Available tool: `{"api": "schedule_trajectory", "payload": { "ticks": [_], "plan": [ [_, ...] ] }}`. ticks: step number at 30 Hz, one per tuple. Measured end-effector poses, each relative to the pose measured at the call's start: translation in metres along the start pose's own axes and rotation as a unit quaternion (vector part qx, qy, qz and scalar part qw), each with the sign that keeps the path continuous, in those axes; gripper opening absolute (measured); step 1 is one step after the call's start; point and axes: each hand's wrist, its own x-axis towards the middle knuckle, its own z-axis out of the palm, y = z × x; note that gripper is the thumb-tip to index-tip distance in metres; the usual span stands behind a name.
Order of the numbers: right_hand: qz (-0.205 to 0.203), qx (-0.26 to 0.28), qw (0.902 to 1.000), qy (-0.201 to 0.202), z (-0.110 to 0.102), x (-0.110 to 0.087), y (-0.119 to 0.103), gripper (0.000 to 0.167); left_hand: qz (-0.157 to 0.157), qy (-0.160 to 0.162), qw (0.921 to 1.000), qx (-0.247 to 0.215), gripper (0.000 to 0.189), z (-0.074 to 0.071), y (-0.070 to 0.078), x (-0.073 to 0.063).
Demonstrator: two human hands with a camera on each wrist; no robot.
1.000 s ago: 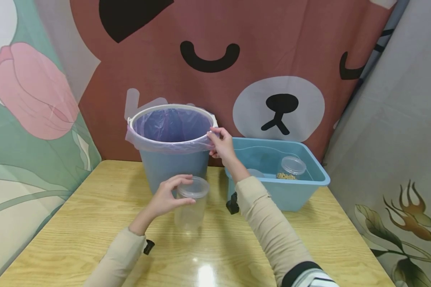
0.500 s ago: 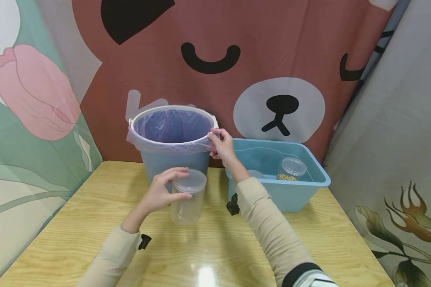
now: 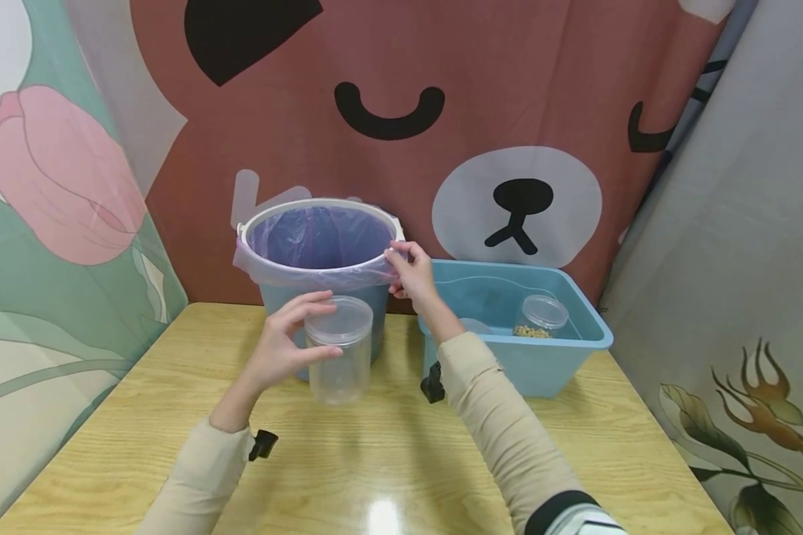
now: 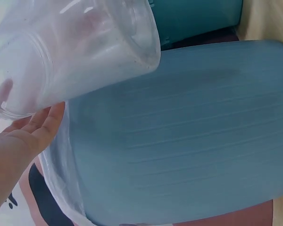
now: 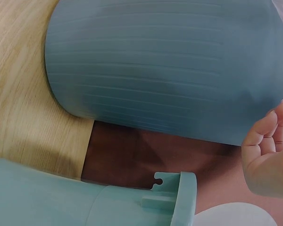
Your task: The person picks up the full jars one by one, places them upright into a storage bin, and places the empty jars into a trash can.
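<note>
In the head view my left hand [image 3: 282,348] grips a clear, round plastic jar [image 3: 340,371] near its lid, thumb in front and fingers behind. The jar is upright above the table, before a blue bin [image 3: 379,310]; I see no contents in it. A thin purple bin liner [image 3: 308,279] folds over the bin's white rim. With thumb and fingertips my right hand [image 3: 415,275] pinches the liner and rim at the bin's right side. The left wrist view shows the jar [image 4: 99,52] beside the bin wall [image 4: 179,136]. In the right wrist view, curled fingers [image 5: 262,136] partly show.
Right of the bin stands a light-blue open tub [image 3: 508,364]. Inside it are a lidded clear jar [image 3: 543,313] with small tan pieces at its bottom and another clear item [image 3: 475,325], partly hidden. A patterned cloth [image 3: 268,111] hangs behind the wooden table [image 3: 348,475].
My left hand has raised the jar and carried it slightly left, along the bin's front. The right hand keeps its place at the bin's rim.
</note>
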Motion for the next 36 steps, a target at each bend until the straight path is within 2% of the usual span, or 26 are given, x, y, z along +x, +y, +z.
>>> {"api": "schedule_trajectory", "payload": {
  "ticks": [6,13,19,22,26,30,36],
  "plan": [
    [0.004,0.002,1.0000,0.001,0.000,0.000,0.000,0.031,0.009,0.000,0.9995,-0.030,0.052,-0.006,0.008,0.006],
    [0.007,0.006,1.0000,0.000,0.000,0.000,-0.002,0.033,0.037,0.005,0.9977,-0.056,0.057,-0.014,0.015,0.018],
    [0.002,0.007,1.0000,-0.003,0.000,0.001,-0.002,0.034,0.056,0.013,0.9973,-0.045,0.055,-0.022,0.024,0.030],
    [-0.001,0.007,0.9999,-0.008,0.000,0.001,-0.002,0.035,0.052,0.021,0.9977,-0.038,0.055,-0.027,0.028,0.035],
    [-0.003,0.005,0.9999,-0.010,0.001,0.000,-0.003,0.036,0.030,0.029,0.9984,-0.037,0.055,-0.033,0.034,0.043],
    [-0.001,0.008,0.9999,-0.006,0.000,0.000,-0.003,0.034,0.013,0.030,0.9981,-0.051,0.054,-0.037,0.037,0.053],
    [0.003,0.007,1.0000,-0.002,-0.001,-0.001,-0.002,0.031,0.018,0.047,0.9962,-0.072,0.052,-0.042,0.040,0.064]
  ]
}}
